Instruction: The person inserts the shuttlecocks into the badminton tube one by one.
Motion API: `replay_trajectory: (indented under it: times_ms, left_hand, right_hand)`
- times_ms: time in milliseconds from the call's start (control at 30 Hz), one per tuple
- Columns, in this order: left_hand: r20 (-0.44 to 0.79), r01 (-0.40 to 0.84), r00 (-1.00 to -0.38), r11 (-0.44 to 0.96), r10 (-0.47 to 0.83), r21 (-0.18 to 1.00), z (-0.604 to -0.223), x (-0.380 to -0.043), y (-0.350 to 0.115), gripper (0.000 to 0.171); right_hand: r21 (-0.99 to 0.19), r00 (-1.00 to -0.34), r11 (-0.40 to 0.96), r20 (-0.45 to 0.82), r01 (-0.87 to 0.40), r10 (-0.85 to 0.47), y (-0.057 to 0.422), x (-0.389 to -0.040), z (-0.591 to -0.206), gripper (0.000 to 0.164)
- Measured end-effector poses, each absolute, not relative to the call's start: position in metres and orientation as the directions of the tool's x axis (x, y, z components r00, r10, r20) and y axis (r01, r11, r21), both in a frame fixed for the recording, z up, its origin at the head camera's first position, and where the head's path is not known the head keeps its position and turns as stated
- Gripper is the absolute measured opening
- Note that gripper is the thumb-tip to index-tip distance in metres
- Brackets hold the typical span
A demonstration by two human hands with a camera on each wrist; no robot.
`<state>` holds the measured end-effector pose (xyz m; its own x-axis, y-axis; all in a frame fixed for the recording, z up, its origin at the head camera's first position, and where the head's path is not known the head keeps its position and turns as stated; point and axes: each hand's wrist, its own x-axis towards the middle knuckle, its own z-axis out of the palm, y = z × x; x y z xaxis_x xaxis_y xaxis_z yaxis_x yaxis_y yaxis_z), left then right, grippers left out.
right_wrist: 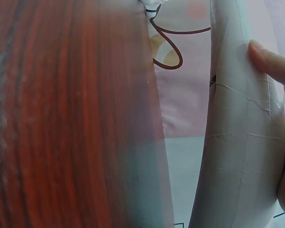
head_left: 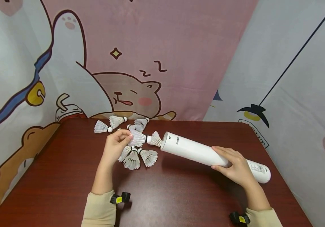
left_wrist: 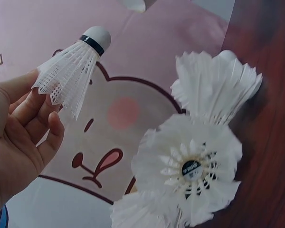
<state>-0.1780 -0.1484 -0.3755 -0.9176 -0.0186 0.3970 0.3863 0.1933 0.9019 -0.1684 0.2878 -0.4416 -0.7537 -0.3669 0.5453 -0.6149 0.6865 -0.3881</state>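
My left hand (head_left: pixel 116 145) pinches a white shuttlecock (head_left: pixel 137 138) by the edge of its skirt, its rounded base and black band pointing right. In the left wrist view this shuttlecock (left_wrist: pixel 78 71) has a netted skirt, held between thumb and fingers. Feathers of another shuttlecock (head_left: pixel 156 139) show at the mouth of a long white tube (head_left: pixel 192 148), right by the held one's base. Around the tube's right part my right hand (head_left: pixel 234 165) curls, holding it tilted with the open mouth to the left. The right wrist view shows the tube (right_wrist: pixel 242 142) with creases along its side.
Below my left hand, several shuttlecocks (head_left: pixel 132 160) lie bunched on the dark red wooden table (head_left: pixel 162 195). More lie near the back edge, among them one shuttlecock (head_left: pixel 101 127) at the left. Behind the table hangs a cartoon-printed cloth (head_left: pixel 185 63).
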Motion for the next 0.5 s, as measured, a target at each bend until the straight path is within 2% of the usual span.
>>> replay_trajectory:
  times_ms: [500]
  left_hand:
    - [0.401,0.403,-0.915,0.141,0.044,0.904,-0.379,-0.176,-0.121,0.006]
  right_hand:
    - [-0.371,-0.737,0.683,0.563,-0.629,-0.374,0.289,-0.169,-0.444,0.075]
